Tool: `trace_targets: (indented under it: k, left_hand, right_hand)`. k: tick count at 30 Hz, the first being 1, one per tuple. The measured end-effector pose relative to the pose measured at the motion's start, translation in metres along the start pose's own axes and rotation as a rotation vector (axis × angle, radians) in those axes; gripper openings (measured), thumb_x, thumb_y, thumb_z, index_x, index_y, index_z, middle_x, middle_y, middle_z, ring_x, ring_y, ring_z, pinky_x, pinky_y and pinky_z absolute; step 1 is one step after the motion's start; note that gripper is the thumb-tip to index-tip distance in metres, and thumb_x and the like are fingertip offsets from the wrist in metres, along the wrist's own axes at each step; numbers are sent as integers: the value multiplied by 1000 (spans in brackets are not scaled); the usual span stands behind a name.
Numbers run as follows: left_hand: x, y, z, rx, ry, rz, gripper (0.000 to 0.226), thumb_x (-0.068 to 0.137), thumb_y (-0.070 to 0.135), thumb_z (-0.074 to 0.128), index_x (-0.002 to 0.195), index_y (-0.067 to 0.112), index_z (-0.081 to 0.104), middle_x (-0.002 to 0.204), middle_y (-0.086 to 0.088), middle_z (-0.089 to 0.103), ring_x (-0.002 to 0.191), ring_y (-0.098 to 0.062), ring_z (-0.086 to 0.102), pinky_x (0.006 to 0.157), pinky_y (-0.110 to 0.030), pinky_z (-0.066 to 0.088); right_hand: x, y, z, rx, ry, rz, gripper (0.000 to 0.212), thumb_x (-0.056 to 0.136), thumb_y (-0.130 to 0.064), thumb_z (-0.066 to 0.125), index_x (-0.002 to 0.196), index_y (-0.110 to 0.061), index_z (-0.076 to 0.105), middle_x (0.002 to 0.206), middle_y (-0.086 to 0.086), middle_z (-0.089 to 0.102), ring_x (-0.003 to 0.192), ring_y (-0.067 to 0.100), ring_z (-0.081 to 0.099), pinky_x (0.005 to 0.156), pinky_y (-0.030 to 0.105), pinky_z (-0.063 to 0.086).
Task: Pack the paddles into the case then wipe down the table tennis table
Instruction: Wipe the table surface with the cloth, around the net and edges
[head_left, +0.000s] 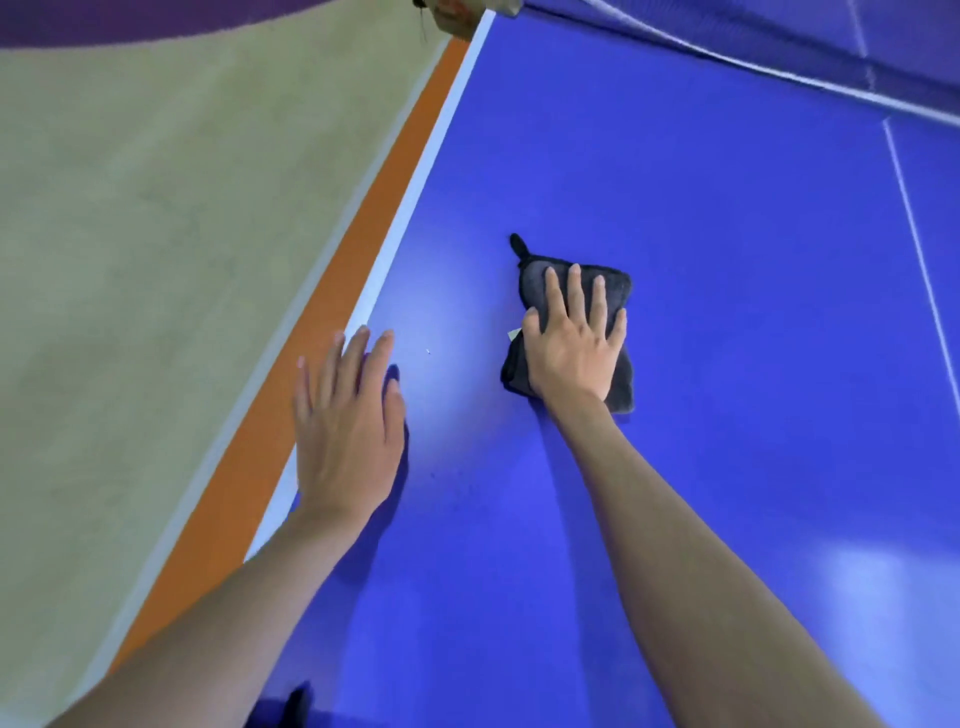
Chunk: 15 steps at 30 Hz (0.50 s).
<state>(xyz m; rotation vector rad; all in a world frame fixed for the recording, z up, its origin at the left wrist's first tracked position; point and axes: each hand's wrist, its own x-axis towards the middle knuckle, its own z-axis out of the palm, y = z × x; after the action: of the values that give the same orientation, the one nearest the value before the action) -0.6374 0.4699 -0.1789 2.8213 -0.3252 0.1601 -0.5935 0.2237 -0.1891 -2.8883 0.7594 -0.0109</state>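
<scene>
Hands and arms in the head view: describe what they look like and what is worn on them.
Both are bare: the left hand and right hand wear no gloves, and no rings, watch or bands show. Both forearms are uncovered right to the bottom of the frame, with no sleeve in view. Fingernails look short and unpainted.

Beyond the left edge of the bench we see a pale olive floor (156, 249), with an orange stripe (332, 322) running alongside that edge. At the top left a purple band (130, 18) curves across it. Something tan, blurred (470, 18), sits near the bench's far left corner.
</scene>
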Motion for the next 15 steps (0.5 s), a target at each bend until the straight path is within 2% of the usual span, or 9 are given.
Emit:
trace_targets:
  k: [3, 8, 11, 15]
  left_hand:
    - [-18, -38, -5, 49, -62, -75, 55, 108, 38, 20, 157, 20, 36, 165, -4, 34, 155, -25, 27, 127, -55, 15]
    - [-20, -38, -6, 79, -69, -38, 54, 108, 36, 19, 156, 20, 37, 165, -5, 33, 152, -22, 32, 125, -53, 23]
    - [-21, -38, -8, 70, -69, -84, 55, 108, 38, 19, 157, 18, 34, 166, -3, 32, 152, -20, 30, 123, -53, 26]
    - [-17, -38, -9, 85, -71, -102, 56, 107, 39, 19, 157, 17, 32, 164, -5, 34, 152, -23, 32, 124, -52, 24]
  right_hand:
    - [-9, -61, 7, 3, -10, -82, 62, 107, -50, 29, 167, -37, 14, 176, -10, 6, 162, 19, -1, 129, 55, 1]
    - [-33, -150, 24, 9, -44, -240, 61, 110, -50, 24, 168, -34, 11, 176, -7, 3, 162, 22, -4, 129, 55, 1]
    - [-36, -170, 28, 34, -42, -288, 60, 110, -49, 24, 167, -34, 14, 176, -6, 6, 162, 22, -2, 129, 55, 2]
    - [-33, -160, 27, 46, -37, -369, 58, 111, -48, 28, 166, -33, 22, 175, -7, 12, 162, 21, 3, 129, 55, 3]
